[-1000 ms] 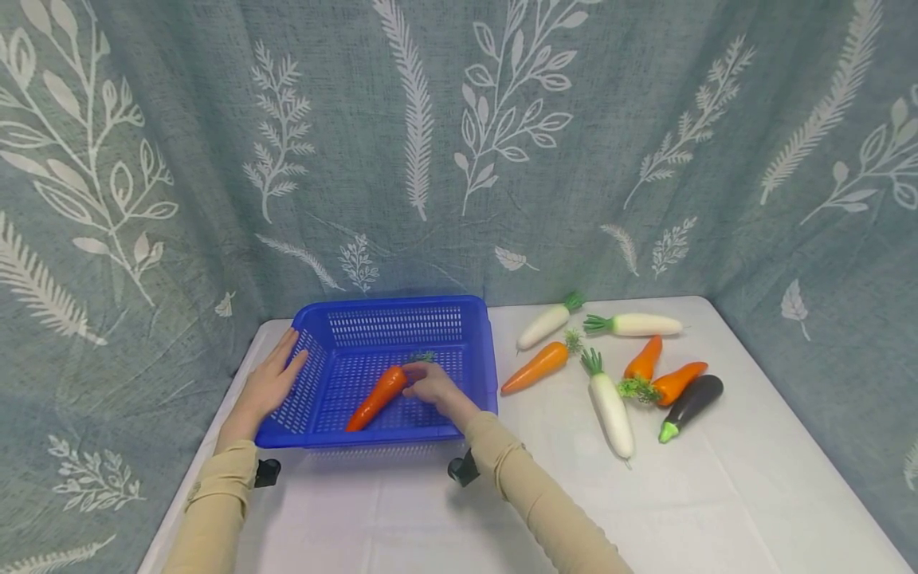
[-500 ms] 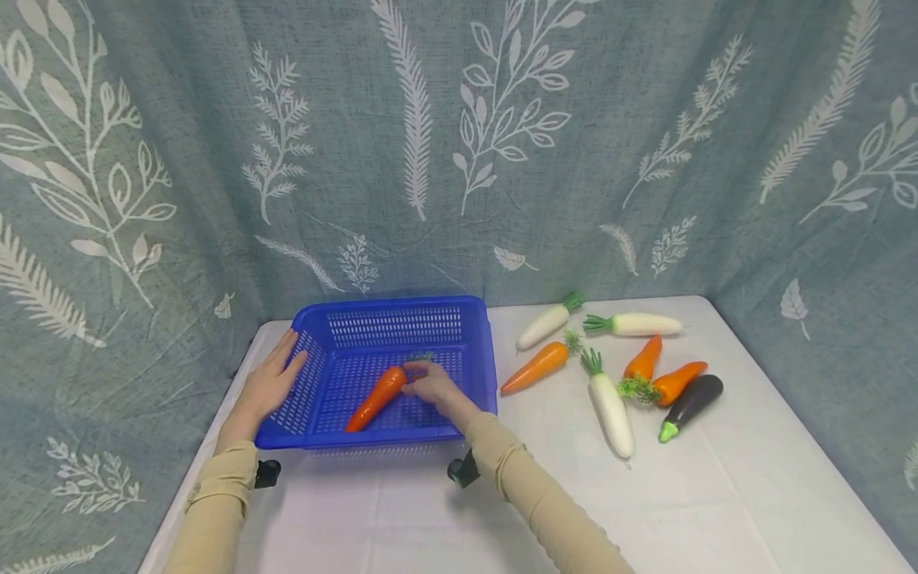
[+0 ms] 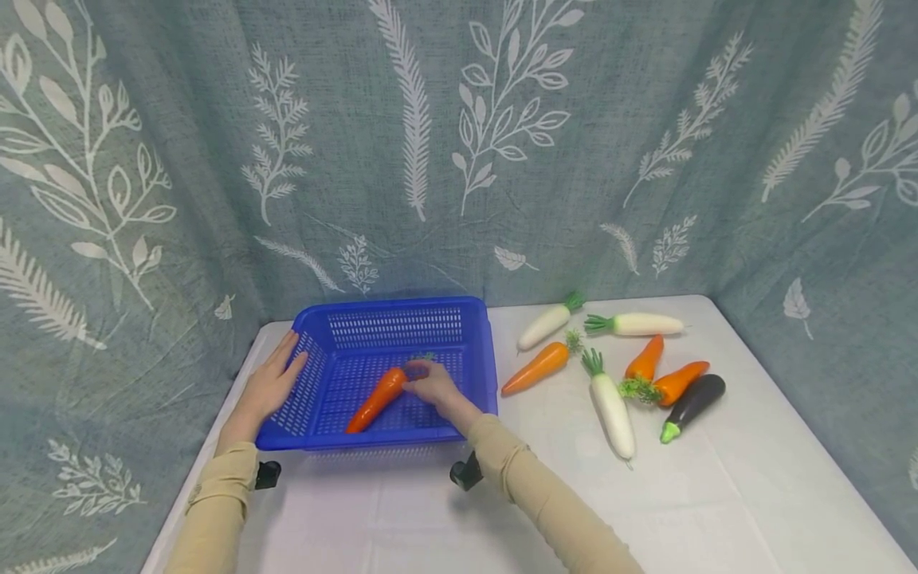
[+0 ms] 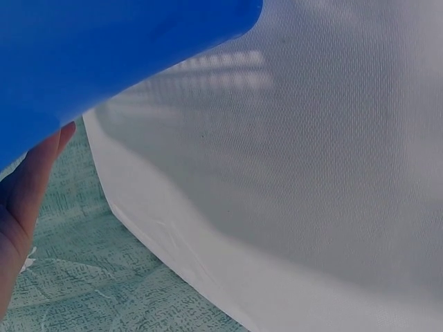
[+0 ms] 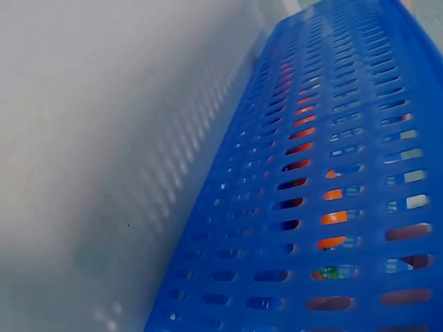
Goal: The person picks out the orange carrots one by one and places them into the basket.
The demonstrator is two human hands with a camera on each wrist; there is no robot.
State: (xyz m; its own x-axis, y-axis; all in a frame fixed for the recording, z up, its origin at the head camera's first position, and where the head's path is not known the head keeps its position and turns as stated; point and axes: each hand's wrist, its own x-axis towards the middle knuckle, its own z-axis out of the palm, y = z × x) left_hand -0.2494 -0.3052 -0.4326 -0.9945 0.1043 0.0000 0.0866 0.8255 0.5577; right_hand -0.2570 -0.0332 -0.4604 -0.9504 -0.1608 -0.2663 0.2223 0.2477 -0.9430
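A blue perforated plastic basket [image 3: 476, 383] stands on the left part of the table, and an orange-red carrot [image 3: 374, 402] lies slanted inside it. My left hand [image 3: 268, 387] rests along the basket's left side with straight fingers; in the left wrist view part of that hand [image 4: 28, 194] touches the blue wall. My right hand [image 3: 433, 387] reaches over the front rim and pinches the carrot at its leafy upper end. The fingers partly cover that end. In the right wrist view the basket's slotted wall [image 5: 311, 152] hides most of the carrot and hand.
Right of the basket lie an orange carrot [image 3: 538, 367], white radishes [image 3: 547, 325] [image 3: 648, 324] [image 3: 613, 414], two shorter orange carrots [image 3: 644, 360] [image 3: 680, 384] and a dark eggplant [image 3: 694, 402]. A patterned grey-green curtain [image 3: 445, 159] hangs behind the white-covered table [image 3: 402, 510].
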